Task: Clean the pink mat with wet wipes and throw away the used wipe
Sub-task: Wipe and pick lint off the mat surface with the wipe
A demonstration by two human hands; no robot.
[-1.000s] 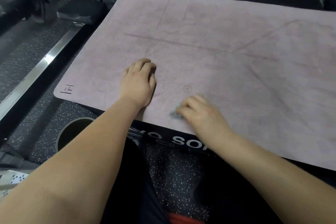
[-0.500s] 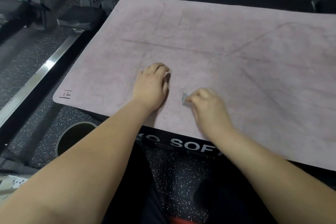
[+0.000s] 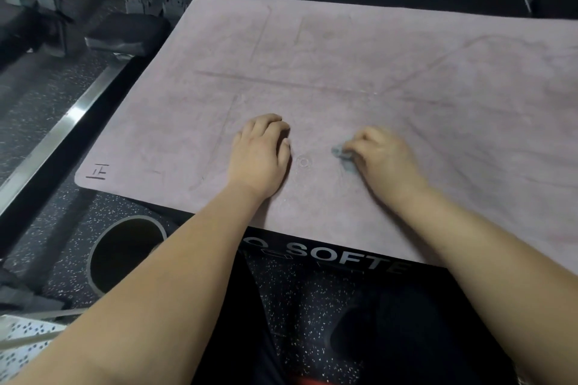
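The pink mat (image 3: 344, 50) lies on a black padded block and fills most of the view. My right hand (image 3: 381, 159) grips a small crumpled grey-blue wet wipe (image 3: 342, 156) and holds it against the mat near its front edge. Only the wipe's left end shows past my fingers. My left hand (image 3: 259, 153) rests on the mat to the left, palm down with the fingers bent at the tips. A small round mark on the mat sits between the two hands.
A dark round bin (image 3: 125, 250) stands on the speckled floor below the mat's front left corner. A metal rail (image 3: 56, 134) runs along the left. A black bench pad (image 3: 125, 31) sits at the mat's far left; dark equipment lines the back.
My right hand has slid the wipe away from the front edge and then rightward across the mat. My left hand has shifted to the right and slightly forward.
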